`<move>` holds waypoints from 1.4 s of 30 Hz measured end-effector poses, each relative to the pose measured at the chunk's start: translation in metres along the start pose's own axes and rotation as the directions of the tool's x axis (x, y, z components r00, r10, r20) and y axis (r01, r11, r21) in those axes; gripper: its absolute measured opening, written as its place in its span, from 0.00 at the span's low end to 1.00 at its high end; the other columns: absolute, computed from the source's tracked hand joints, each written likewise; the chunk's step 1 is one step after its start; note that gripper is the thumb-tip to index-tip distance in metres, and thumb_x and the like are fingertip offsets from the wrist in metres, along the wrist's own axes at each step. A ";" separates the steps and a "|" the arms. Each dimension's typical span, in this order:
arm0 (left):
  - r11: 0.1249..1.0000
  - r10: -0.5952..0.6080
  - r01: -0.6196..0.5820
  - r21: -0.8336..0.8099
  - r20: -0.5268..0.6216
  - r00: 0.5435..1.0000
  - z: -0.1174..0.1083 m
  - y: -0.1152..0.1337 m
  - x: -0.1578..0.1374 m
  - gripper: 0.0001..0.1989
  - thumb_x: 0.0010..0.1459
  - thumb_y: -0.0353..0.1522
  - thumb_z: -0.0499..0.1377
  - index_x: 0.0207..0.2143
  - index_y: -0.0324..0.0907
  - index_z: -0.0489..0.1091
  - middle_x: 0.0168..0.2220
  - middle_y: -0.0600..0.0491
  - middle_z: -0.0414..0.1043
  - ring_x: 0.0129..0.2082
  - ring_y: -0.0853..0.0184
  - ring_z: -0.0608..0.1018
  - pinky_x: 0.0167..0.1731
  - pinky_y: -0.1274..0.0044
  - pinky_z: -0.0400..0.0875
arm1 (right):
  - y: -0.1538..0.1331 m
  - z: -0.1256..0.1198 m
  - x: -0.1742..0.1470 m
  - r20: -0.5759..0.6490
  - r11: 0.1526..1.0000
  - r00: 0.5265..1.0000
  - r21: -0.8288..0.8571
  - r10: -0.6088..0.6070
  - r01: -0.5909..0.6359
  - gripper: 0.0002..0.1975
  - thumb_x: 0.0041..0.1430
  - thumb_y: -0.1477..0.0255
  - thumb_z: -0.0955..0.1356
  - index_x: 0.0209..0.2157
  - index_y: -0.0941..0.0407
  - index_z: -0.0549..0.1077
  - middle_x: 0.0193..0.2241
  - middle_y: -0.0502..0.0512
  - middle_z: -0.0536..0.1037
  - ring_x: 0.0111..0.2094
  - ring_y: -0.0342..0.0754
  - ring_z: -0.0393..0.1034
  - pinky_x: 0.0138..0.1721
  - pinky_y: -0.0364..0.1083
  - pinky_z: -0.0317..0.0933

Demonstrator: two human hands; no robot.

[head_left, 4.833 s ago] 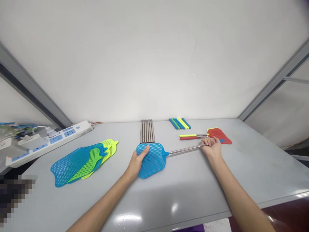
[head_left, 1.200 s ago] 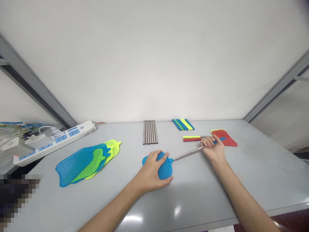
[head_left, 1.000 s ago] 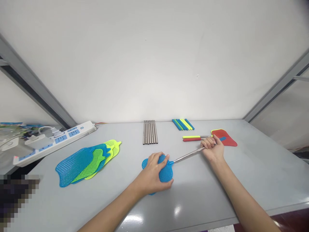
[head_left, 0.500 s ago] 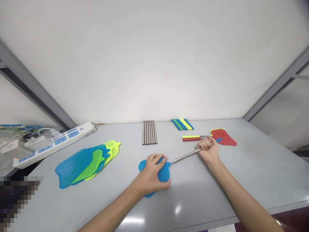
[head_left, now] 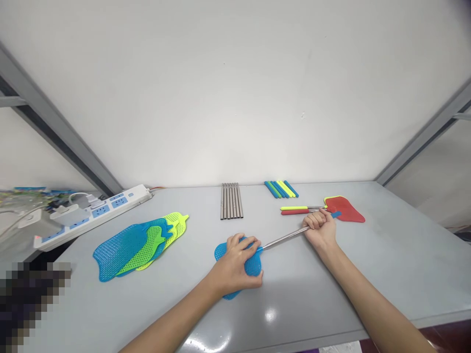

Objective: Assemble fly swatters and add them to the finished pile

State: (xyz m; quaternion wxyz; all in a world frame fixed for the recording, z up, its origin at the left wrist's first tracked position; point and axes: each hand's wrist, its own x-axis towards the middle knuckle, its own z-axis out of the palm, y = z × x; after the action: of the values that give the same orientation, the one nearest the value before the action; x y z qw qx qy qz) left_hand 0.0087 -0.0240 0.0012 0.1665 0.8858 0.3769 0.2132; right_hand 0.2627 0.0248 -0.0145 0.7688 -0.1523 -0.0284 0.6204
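Observation:
Curled over the blue mesh head of a fly swatter (head_left: 253, 266) is my left hand (head_left: 237, 262), with fingers and thumb gripping it against the table. A thin metal rod (head_left: 283, 239) slants up to the right from that head. My right hand (head_left: 319, 228) is closed around the far end of the swatter, where a blue handle tip (head_left: 336, 214) pokes out past the fist; the rest of the handle is hidden. Just behind this fist lie two whole swatters, one with a red head (head_left: 348, 210) and one with a yellow handle (head_left: 293, 208).
At the left, blue, green and yellow swatter heads (head_left: 121, 250) overlap in a pile. Several metal rods (head_left: 231, 202) lie side by side near the wall, with several coloured handles (head_left: 281, 189) to their right. A white power strip (head_left: 110, 210) with plugs runs along the left edge.
The camera view has turned slightly, so everything appears a little further right. Both hands keep their hold on the blue swatter with no clear change.

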 end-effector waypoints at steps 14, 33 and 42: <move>0.997 -0.014 0.016 -0.080 0.019 1.000 -0.004 0.011 0.005 0.19 0.43 0.36 0.57 0.41 0.47 0.63 0.41 0.55 0.64 0.42 0.62 0.59 0.44 0.70 0.52 | -0.006 0.010 -0.004 0.040 0.999 0.999 -0.036 0.032 -0.031 0.18 0.49 0.76 0.60 0.15 0.56 0.42 0.10 0.42 0.39 0.11 0.38 0.36 0.10 0.40 0.42; 0.996 -0.086 0.084 0.042 0.056 0.995 0.003 0.005 0.006 0.14 0.58 0.30 0.39 0.23 0.40 0.57 0.25 0.56 0.60 0.28 0.70 0.62 0.33 0.75 0.53 | 0.020 0.009 -0.015 0.059 0.996 0.998 -0.088 0.012 -0.007 0.19 0.50 0.75 0.60 0.15 0.56 0.43 0.09 0.42 0.41 0.10 0.37 0.37 0.10 0.39 0.42; 0.995 -0.092 0.091 0.027 0.033 0.995 0.006 0.006 0.008 0.14 0.58 0.30 0.39 0.22 0.40 0.57 0.24 0.56 0.60 0.27 0.71 0.61 0.32 0.75 0.53 | 0.031 0.013 -0.022 0.041 0.997 0.998 -0.067 0.046 -0.043 0.19 0.49 0.76 0.61 0.15 0.56 0.43 0.09 0.41 0.41 0.11 0.37 0.36 0.10 0.39 0.42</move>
State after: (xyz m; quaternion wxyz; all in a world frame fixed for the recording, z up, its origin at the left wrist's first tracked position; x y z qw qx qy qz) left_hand 0.0201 -0.0227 0.0006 0.1713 0.8733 0.4169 0.1852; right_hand 0.2257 0.0119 -0.0068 0.7485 -0.1647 -0.0619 0.6394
